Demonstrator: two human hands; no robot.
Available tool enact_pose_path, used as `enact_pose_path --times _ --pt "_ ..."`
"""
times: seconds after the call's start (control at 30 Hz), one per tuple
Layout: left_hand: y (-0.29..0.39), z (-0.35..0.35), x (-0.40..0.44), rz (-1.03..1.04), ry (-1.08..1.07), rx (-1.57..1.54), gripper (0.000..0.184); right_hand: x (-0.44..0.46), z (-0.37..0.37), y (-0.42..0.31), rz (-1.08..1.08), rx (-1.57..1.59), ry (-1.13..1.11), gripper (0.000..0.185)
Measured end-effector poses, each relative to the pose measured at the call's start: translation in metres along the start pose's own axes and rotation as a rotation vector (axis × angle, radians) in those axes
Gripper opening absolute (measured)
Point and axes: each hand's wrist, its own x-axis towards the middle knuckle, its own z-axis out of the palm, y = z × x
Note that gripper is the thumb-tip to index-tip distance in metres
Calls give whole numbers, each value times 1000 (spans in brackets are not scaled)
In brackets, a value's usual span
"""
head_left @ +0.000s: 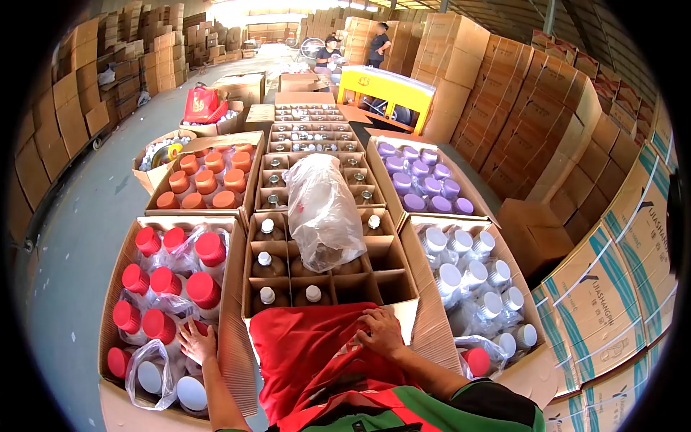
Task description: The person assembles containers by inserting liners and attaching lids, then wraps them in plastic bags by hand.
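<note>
My left hand (197, 343) is over the left carton (232, 288), with its fingers round a red-capped bottle (204, 328) that it partly hides. Several more red-capped bottles (158, 325) stand about it, some in clear plastic bags. Just in front are two white-capped bottles (191, 393). My right hand (381, 333) rests with fingers apart on red cloth (309, 345), by the near edge of the middle carton (403, 309). That divided carton holds bottles with small white caps (267, 296). A clear plastic bag (324, 209) lies across it, covering some compartments.
Orange-capped bottles (205, 181) and purple-capped bottles (430, 187) fill cartons farther off. A carton of white-capped bottles (475, 273) stands at right. Stacked boxes (612, 288) line the right side. A yellow-framed machine (385, 97) and two people (378, 47) are behind.
</note>
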Motion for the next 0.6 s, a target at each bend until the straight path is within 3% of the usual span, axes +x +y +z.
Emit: enact_pose_path --times 0.6 --pt "-5 8 0 21 28 7 72 0 0 0 2 -3 4 30"
